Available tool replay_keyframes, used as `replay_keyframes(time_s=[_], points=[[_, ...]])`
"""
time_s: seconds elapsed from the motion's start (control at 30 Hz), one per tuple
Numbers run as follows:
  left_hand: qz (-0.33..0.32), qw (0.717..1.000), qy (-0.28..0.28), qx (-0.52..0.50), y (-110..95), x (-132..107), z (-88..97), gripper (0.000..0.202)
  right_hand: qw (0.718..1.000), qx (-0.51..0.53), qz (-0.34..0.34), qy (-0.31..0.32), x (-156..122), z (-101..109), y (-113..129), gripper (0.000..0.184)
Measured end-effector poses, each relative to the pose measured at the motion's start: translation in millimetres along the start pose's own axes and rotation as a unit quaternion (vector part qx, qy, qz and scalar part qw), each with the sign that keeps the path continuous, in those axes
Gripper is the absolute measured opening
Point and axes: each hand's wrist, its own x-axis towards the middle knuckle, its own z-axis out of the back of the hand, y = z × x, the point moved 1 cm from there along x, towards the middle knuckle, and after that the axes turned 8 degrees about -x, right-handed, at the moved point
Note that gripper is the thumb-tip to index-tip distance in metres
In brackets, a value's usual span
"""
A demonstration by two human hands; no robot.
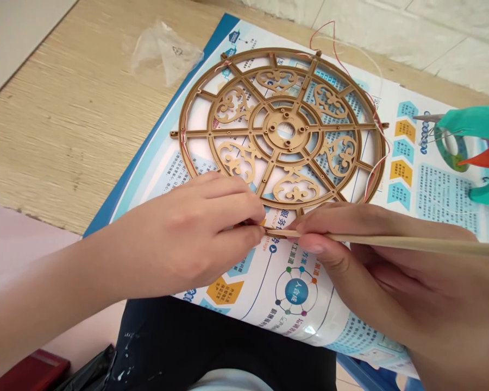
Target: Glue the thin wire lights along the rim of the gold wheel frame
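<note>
My right hand (391,271) is closed, its thumb and forefinger gripping a thin pale wooden stick (415,244) that runs out to the right edge. The stick's tip reaches a thin brown piece (276,235) pinched in the fingertips of my left hand (199,233). What lies under those left fingers is hidden. Just beyond both hands rests a round brown openwork frame (309,126), with spokes, scroll ornaments and a hub. Red and white wires (377,117) run along its rim and loop up past the far edge.
Under the frame lies a printed sheet (444,201) with blue edges. At right are a teal glue gun (472,125) with an orange trigger and a green ring (452,146). A clear plastic bag (163,54) lies on the wooden surface (85,125). A white wall (432,32) bounds the back.
</note>
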Motion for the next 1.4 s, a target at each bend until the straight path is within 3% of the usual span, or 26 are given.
replay_keyframes(time_s=[0.33, 0.53, 0.93, 1.4], points=[[-0.003, 1.000, 0.001, -0.018, 1, 1, 1.1, 0.020, 1.000, 0.000, 0.003, -0.009, 0, 1, 1, 0.001], [0.011, 1.000, 0.008, -0.024, 1, 2, 0.3, 0.025, 0.997, 0.073, 0.020, -0.014, 2, -3, -2, 0.011], [0.026, 0.999, 0.023, -0.040, 1, -2, -1.7, 0.025, 0.999, 0.041, 0.013, -0.005, -4, -2, -10, 0.002], [0.040, 0.997, 0.021, -0.064, 1, -2, -0.9, 0.032, 0.998, 0.028, 0.037, -0.042, -3, 2, -7, 0.013]])
